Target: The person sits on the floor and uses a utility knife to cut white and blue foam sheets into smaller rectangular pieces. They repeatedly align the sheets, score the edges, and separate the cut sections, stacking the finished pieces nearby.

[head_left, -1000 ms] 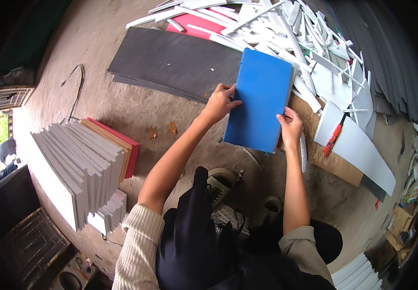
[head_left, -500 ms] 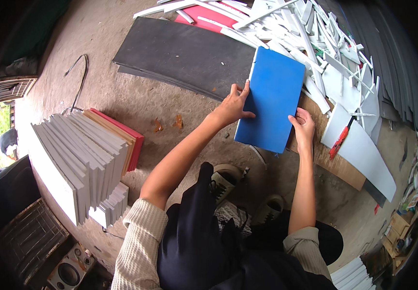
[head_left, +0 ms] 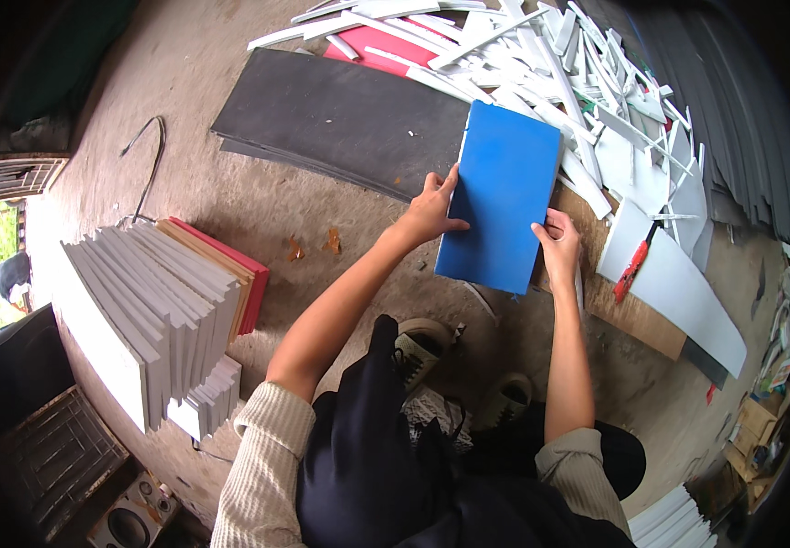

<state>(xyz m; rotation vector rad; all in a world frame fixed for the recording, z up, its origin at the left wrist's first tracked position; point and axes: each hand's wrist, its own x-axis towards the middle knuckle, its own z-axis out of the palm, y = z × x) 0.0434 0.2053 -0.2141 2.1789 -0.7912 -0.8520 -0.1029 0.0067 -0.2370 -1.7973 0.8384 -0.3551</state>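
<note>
Blue board (head_left: 503, 196), two-handed hold.
Left hand (head_left: 429, 210), right hand (head_left: 561, 248) clamped on opposite long edges; best keep pressure even.

No text, label, number or sign can be read: nothing legible on the blue board (head_left: 500, 196) in the middle, the red-handled cutter (head_left: 631, 271) at right or the upright white boards (head_left: 153, 310) at left; the right-edge clutter (head_left: 783, 365) is too small to tell.

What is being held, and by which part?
A blue board, by its long edges: left grip at the left, right grip at the right.
</note>
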